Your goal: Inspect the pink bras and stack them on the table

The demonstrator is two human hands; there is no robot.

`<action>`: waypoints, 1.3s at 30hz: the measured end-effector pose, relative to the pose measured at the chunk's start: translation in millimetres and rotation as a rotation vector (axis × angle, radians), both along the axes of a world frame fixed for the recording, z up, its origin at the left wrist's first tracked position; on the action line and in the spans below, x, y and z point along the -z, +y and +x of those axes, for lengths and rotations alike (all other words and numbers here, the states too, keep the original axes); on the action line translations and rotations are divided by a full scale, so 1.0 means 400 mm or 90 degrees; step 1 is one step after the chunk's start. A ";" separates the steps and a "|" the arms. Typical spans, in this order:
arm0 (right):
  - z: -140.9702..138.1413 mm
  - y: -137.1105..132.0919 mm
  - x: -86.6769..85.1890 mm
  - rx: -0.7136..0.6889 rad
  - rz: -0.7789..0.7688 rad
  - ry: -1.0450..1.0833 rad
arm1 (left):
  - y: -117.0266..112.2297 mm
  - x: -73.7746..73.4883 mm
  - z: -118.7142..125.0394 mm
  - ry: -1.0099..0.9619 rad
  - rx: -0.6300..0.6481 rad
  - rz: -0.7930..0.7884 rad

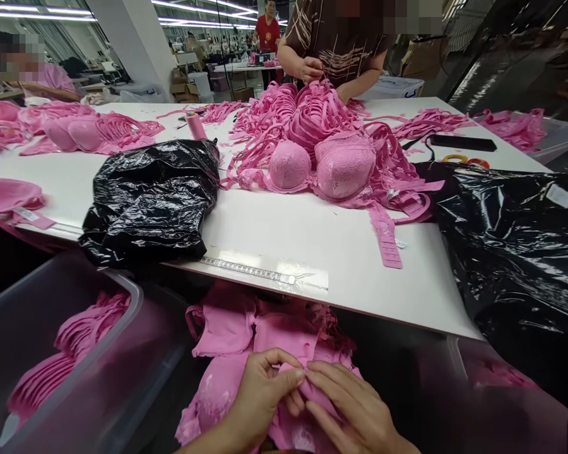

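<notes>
Both my hands work below the table's front edge, on a pink bra that lies in my lap. My left hand pinches a fold of its pink fabric between thumb and fingers. My right hand grips the same fabric right beside it, fingertips touching the left hand's. On the white table above, a pile of pink bras with loose straps lies in the middle.
A black plastic bag lies left of the pile and another at the right. A grey bin holds pink pieces at lower left. A taped ruler runs along the table edge. A person stands across the table handling bras.
</notes>
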State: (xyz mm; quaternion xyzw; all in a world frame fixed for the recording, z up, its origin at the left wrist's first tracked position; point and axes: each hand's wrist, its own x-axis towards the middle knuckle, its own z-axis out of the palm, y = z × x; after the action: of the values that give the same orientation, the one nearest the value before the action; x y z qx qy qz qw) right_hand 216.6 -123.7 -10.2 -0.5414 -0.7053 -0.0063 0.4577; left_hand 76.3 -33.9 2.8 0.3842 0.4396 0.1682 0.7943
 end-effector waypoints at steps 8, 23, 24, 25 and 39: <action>-0.004 -0.017 -0.008 -0.028 0.011 0.080 | -0.032 0.002 0.012 -0.020 0.018 -0.054; 0.116 0.011 0.075 -0.010 -0.072 0.013 | 0.092 0.009 0.040 0.386 0.459 0.745; 0.116 0.012 0.076 -0.015 -0.071 -0.004 | 0.093 0.005 0.050 0.414 0.482 0.749; 0.116 0.014 0.075 -0.019 -0.069 -0.022 | 0.092 0.001 0.058 0.442 0.494 0.751; 0.094 0.032 0.088 -0.027 0.008 -0.149 | 0.069 0.062 0.077 0.536 0.470 0.738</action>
State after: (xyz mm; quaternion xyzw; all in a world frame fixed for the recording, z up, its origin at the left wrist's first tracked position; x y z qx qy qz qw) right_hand 254.1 -110.8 -45.2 -0.5188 -0.7651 -0.0644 0.3758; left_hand 107.0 -6.3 -22.1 0.8866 0.3899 -0.0627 0.2407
